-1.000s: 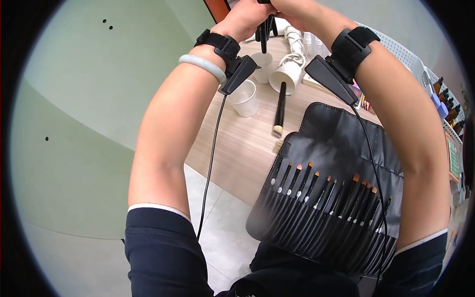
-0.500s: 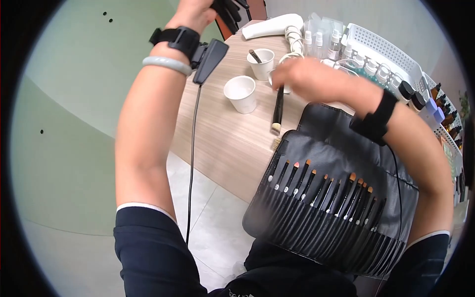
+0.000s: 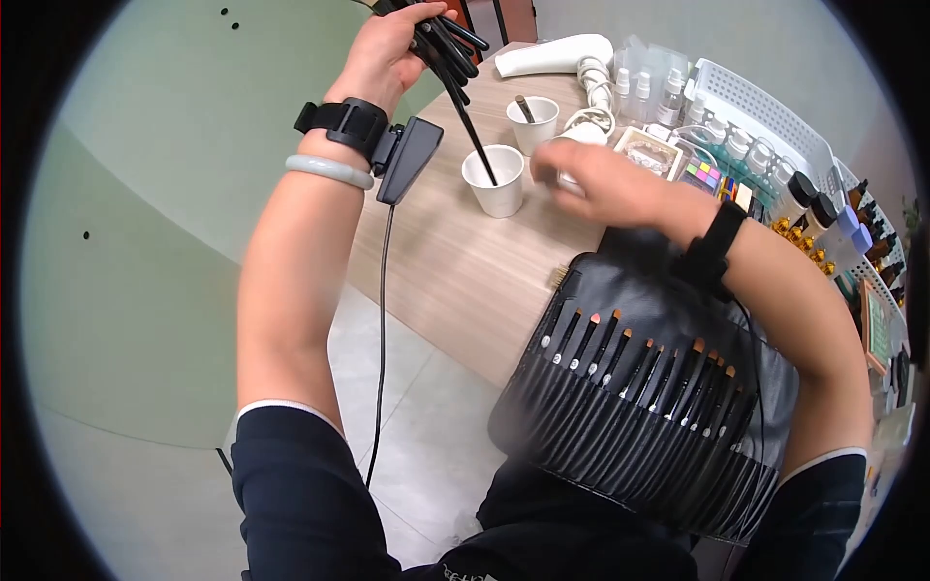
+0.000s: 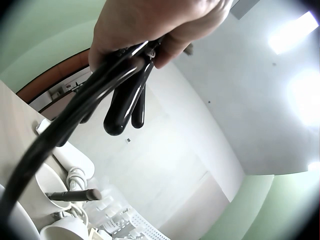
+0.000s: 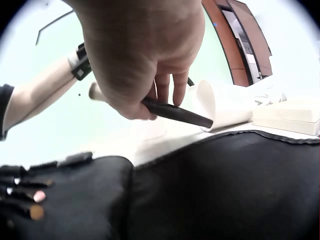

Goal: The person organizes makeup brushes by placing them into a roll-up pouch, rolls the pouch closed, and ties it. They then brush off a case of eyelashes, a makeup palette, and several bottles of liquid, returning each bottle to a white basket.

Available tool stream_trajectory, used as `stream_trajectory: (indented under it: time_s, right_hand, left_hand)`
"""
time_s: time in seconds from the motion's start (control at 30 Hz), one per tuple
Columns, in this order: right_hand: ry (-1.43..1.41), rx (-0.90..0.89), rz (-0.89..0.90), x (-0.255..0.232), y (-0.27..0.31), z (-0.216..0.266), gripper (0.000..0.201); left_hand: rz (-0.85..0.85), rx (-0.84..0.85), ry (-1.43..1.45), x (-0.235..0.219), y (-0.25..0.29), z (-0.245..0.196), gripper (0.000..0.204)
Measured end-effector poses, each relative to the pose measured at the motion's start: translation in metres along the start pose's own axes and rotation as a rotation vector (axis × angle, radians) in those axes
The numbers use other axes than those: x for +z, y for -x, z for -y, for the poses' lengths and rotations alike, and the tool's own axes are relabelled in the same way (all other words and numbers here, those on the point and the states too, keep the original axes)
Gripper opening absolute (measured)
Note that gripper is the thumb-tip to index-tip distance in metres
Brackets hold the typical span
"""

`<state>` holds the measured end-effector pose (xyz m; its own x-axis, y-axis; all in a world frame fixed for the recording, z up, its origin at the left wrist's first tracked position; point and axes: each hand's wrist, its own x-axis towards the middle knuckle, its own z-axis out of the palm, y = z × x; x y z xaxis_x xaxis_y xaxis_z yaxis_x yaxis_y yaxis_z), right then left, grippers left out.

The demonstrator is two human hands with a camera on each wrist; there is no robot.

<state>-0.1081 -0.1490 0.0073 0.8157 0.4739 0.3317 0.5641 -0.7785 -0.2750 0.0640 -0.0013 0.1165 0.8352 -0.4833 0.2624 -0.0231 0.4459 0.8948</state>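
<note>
My left hand grips a bunch of black-handled makeup brushes. One long handle slants from the bunch down into the near white paper cup. My right hand pinches another makeup brush, with a dark handle and pale bristles, between thumb and fingers. Its handle end is right at the rim of a white cup lying on its side. In the head view the right hand partly hides that cup. A second upright cup holds a short brush.
A black brush roll with several brushes lies open over the front edge of the wooden table. Behind stand a white hair dryer, spray bottles and white perforated baskets. A colourful palette lies right.
My hands were together at the top. The right hand came down and took hold of the brush at the tipped cup. The left moved left, and one handle now reaches into the near cup.
</note>
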Motion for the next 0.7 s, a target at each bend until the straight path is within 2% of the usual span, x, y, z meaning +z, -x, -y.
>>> stream_trajectory:
  time_s: [0.03,0.07,0.1,0.17,0.2,0.3,0.47,0.53,0.57,0.63,0.67,0.7]
  right_hand:
    - [-0.102,0.03,-0.204,-0.005,-0.007,-0.001,0.017]
    - [-0.203,0.062,-0.408,-0.011,-0.014,-0.001,0.017]
    - [-0.201,0.063,-0.404,-0.018,-0.021,0.003,0.017]
    - [-0.263,0.274,-0.649,-0.032,-0.033,0.01,0.023]
    - [-0.262,0.275,-0.647,-0.033,-0.037,0.005,0.023]
    - [-0.066,0.496,-0.47,-0.028,-0.052,-0.014,0.028]
    - [-0.169,0.592,-0.345,-0.008,-0.066,-0.037,0.031]
    - [-0.216,0.58,-0.394,-0.003,-0.068,-0.043,0.033]
    - [-0.217,0.581,-0.394,-0.002,-0.069,-0.046,0.033]
    - [-0.208,0.593,-0.493,-0.008,-0.072,-0.04,0.034]
    - [-0.164,0.564,-0.589,-0.014,-0.073,-0.038,0.032]
    - [-0.158,0.42,-0.724,-0.023,-0.076,-0.042,0.033]
  left_hand:
    - [0.064,0.008,-0.181,-0.012,-0.006,0.001,0.015]
    - [0.063,0.007,-0.177,-0.018,-0.013,0.007,0.015]
    - [0.057,0.018,-0.138,-0.023,-0.019,0.012,0.017]
    - [0.041,0.025,-0.079,-0.027,-0.021,0.021,0.018]
    - [0.041,0.025,-0.077,-0.023,-0.016,0.024,0.018]
    - [-0.002,0.074,-0.001,-0.011,-0.001,0.03,0.017]
    - [0.044,0.12,-0.02,-0.018,-0.002,0.031,0.015]
    - [0.032,0.083,-0.008,-0.017,0.0,0.022,0.014]
    - [0.017,0.071,0.125,-0.013,0.0,0.023,0.008]
    - [0.001,0.086,0.135,-0.016,0.003,0.014,0.008]
    - [-0.013,0.1,0.142,-0.018,0.005,0.009,0.008]
    - [-0.038,0.118,0.125,-0.018,0.01,0.002,0.008]
